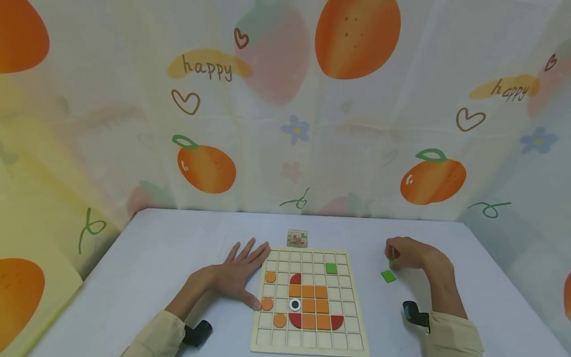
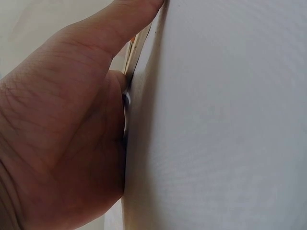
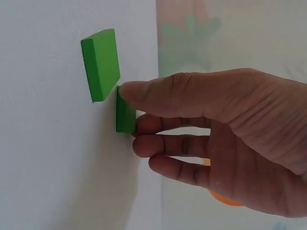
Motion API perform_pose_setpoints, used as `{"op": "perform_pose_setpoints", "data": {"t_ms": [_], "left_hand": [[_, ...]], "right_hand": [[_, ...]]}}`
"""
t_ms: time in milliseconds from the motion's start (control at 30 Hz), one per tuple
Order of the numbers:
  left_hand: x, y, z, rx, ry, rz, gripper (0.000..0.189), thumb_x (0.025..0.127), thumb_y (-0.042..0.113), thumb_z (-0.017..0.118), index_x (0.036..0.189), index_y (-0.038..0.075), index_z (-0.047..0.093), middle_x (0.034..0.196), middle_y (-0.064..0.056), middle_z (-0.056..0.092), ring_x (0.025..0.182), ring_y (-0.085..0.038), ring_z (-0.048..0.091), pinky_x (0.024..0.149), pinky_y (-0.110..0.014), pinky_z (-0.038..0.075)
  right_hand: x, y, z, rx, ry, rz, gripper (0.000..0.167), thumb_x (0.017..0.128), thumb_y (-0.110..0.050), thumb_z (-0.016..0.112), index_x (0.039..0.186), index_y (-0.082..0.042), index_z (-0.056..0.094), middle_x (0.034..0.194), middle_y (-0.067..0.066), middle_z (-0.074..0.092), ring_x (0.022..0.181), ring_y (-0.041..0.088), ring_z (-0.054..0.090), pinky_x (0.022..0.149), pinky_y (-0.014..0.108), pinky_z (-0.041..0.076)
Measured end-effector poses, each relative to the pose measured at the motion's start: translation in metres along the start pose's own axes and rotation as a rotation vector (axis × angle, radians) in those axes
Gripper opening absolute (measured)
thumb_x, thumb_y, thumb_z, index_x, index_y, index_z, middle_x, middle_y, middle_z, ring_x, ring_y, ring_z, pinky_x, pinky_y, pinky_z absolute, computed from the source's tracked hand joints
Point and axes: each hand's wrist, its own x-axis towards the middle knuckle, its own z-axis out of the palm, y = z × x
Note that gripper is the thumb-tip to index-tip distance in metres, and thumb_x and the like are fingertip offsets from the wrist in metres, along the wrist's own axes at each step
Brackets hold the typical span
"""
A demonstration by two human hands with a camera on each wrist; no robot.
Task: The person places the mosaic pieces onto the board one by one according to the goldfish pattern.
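A wooden grid board (image 1: pixel 311 342) lies on the table, bearing orange squares, red quarter-round pieces, an eye piece (image 1: pixel 295 305) and one green square (image 1: pixel 331 268). My left hand (image 1: pixel 236 275) rests at the board's left edge with fingers spread, thumb beside an orange disc (image 1: pixel 267 304). To the right of the board my right hand (image 1: pixel 408 253) pinches a green square tile (image 3: pixel 125 112) between thumb and fingers. Another green square tile (image 1: pixel 388 276) lies on the table just beside it. In the left wrist view the left palm (image 2: pixel 67 143) hides most of the board.
Behind the board lies a small pattern card (image 1: pixel 297 238). More orange discs (image 1: pixel 270 277) sit in the board's left columns. A printed cloth (image 1: pixel 267 148) hangs behind the white table (image 1: pixel 178 233). Each wrist wears a black camera.
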Motion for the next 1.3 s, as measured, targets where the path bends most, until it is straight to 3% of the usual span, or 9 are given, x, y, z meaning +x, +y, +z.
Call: {"op": "perform_pose_setpoints", "data": {"t_ms": [167, 467, 867, 1300], "left_hand": [[-0.002, 0.001, 0.0, 0.008, 0.003, 0.007, 0.135, 0.075, 0.074, 0.079, 0.169, 0.014, 0.003, 0.18, -0.005, -0.004, 0.165, -0.04, -0.015, 0.129, -0.068, -0.008], [-0.003, 0.0, -0.002, 0.013, -0.002, 0.02, 0.135, 0.076, 0.073, 0.079, 0.169, 0.014, 0.001, 0.179, -0.006, -0.005, 0.164, -0.041, -0.014, 0.129, -0.069, -0.008], [-0.002, 0.0, -0.001, 0.031, 0.002, 0.013, 0.135, 0.076, 0.074, 0.079, 0.169, 0.015, 0.001, 0.179, -0.004, -0.006, 0.164, -0.039, -0.016, 0.129, -0.068, -0.008], [-0.002, 0.0, 0.0, 0.029, 0.003, 0.011, 0.135, 0.076, 0.074, 0.078, 0.169, 0.015, 0.001, 0.179, -0.004, -0.007, 0.164, -0.039, -0.015, 0.129, -0.068, -0.008]], "right_hand": [[0.001, 0.003, -0.003, 0.002, 0.014, -0.028, 0.026, 0.089, -0.003, 0.076, 0.111, -0.008, 0.063, 0.094, 0.007, 0.06, 0.091, 0.022, 0.056, 0.079, 0.039, 0.054], [0.004, 0.003, 0.004, 0.01, 0.015, -0.022, 0.028, 0.083, 0.008, 0.075, 0.102, -0.009, 0.063, 0.088, 0.005, 0.058, 0.088, 0.021, 0.054, 0.078, 0.035, 0.051], [0.001, 0.004, -0.005, -0.039, 0.023, -0.056, 0.018, 0.09, -0.001, 0.072, 0.106, -0.005, 0.067, 0.097, 0.009, 0.067, 0.09, 0.022, 0.058, 0.082, 0.042, 0.057], [-0.012, -0.008, -0.015, 0.02, 0.055, -0.091, 0.032, 0.089, -0.004, 0.071, 0.12, 0.002, 0.064, 0.092, 0.006, 0.06, 0.087, 0.02, 0.056, 0.076, 0.035, 0.055]]}}
